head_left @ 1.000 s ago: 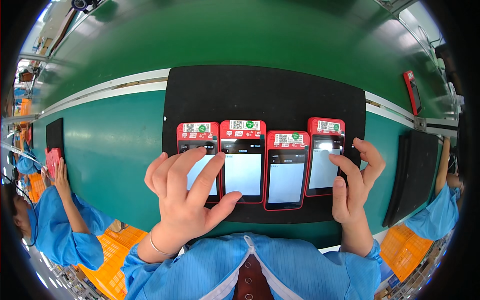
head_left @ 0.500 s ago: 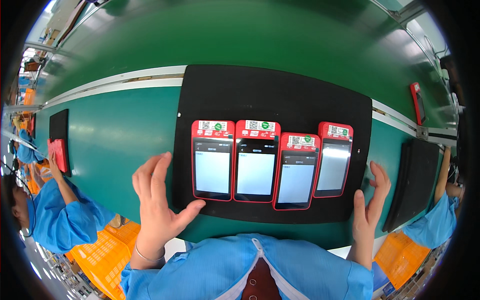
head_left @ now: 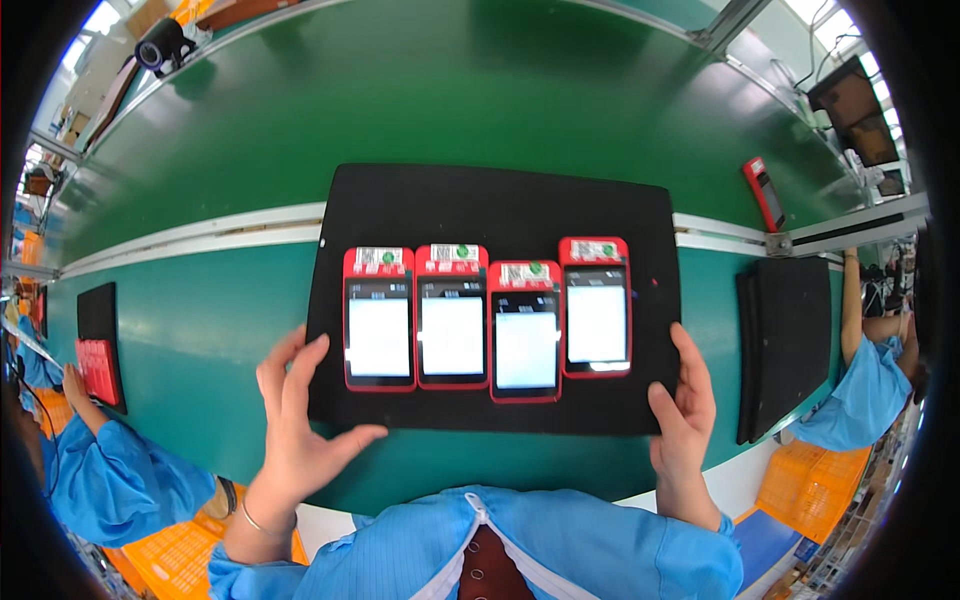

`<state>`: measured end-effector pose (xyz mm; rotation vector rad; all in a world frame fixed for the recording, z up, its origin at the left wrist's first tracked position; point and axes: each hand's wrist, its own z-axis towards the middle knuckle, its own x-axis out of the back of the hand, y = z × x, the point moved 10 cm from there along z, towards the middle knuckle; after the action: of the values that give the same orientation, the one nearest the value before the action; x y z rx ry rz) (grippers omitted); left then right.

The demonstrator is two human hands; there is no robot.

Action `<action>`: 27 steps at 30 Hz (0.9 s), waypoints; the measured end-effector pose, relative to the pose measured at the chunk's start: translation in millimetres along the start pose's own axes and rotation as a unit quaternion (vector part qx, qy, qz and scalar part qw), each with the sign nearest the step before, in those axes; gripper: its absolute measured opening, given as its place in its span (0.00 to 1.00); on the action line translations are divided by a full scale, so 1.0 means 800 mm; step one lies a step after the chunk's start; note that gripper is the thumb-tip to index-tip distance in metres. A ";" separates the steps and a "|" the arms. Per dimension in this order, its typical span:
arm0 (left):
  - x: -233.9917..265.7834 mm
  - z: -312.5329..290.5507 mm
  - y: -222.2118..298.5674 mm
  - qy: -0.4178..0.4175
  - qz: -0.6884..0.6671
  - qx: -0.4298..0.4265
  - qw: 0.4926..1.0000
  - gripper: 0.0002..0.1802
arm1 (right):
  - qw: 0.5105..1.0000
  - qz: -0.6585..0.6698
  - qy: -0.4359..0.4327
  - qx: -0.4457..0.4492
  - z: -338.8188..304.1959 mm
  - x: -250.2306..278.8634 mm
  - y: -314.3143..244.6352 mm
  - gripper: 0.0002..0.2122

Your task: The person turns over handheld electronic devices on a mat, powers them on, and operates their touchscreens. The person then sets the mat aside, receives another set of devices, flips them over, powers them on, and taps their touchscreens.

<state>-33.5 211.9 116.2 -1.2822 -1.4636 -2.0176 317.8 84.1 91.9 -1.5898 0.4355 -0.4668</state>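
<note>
Several red handheld terminals with lit screens lie in a row on a black mat (head_left: 430, 205). From left to right there are the first terminal (head_left: 379, 335), the second terminal (head_left: 452, 335), a third terminal (head_left: 525, 350) set a little nearer, and the rightmost terminal (head_left: 596, 320), set a little farther. White labels and green round stickers mark their top ends. My left hand (head_left: 300, 425), fingers and thumb spread, is at the mat's near left corner. At the right edge of the mat is my right hand (head_left: 685, 410), its thumb and fingers apart. Neither hand holds a terminal.
Another red terminal (head_left: 765, 195) lies beyond the metal rail at the far right. Stacked black mats (head_left: 790, 340) lie on the right. People in blue sleeves work at both sides; the left one is at red items (head_left: 97, 370) on a black mat. Orange crates (head_left: 815, 490) stand below.
The view has shifted. Against the rail, the black mat now reaches a little farther forward, with the terminals still on it. My right hand has come closer to the mat's right edge.
</note>
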 end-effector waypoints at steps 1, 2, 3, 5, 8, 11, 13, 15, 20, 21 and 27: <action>0.001 0.002 0.000 0.010 0.015 -0.018 1.000 0.58 | 0.999 -0.010 -0.012 0.030 0.001 -0.006 0.001 0.30; 0.000 0.017 -0.003 0.027 -0.004 -0.029 0.999 0.56 | 0.999 0.002 -0.007 0.044 0.011 -0.008 0.001 0.30; 0.011 0.049 -0.005 0.037 -0.010 -0.034 0.999 0.54 | 0.998 0.021 -0.005 0.062 0.039 -0.020 -0.009 0.30; 0.023 0.128 -0.011 0.055 -0.069 -0.068 0.994 0.51 | 0.996 0.089 -0.008 0.011 0.111 -0.045 -0.022 0.29; 0.014 0.193 -0.031 0.073 -0.103 -0.023 0.992 0.42 | 0.995 0.087 0.016 -0.036 0.176 -0.026 0.002 0.30; 0.008 0.210 -0.072 0.074 -0.241 0.071 0.965 0.37 | 0.997 0.032 -0.020 -0.068 0.202 -0.026 0.007 0.33; -0.005 0.182 -0.066 0.043 -0.334 0.134 0.932 0.33 | 0.990 0.055 -0.021 -0.127 0.168 -0.007 0.007 0.31; -0.012 0.155 -0.070 0.016 -0.392 0.161 0.906 0.32 | 0.985 0.054 -0.030 -0.158 0.130 -0.002 -0.018 0.30; -0.024 0.146 -0.019 0.002 -0.423 0.165 0.891 0.31 | 0.995 0.041 0.022 -0.085 0.130 0.029 -0.021 0.28; -0.014 0.170 -0.010 0.031 -0.442 0.138 0.886 0.31 | 0.996 0.035 -0.001 -0.088 0.156 0.022 -0.031 0.29; -0.025 0.146 -0.022 -0.002 -0.580 0.161 0.799 0.32 | 0.987 0.089 0.009 -0.135 0.131 0.034 -0.028 0.27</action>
<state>19.2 317.9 96.9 -0.1318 -2.8581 -2.1103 397.1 158.7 108.9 -1.7876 0.6715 -0.2943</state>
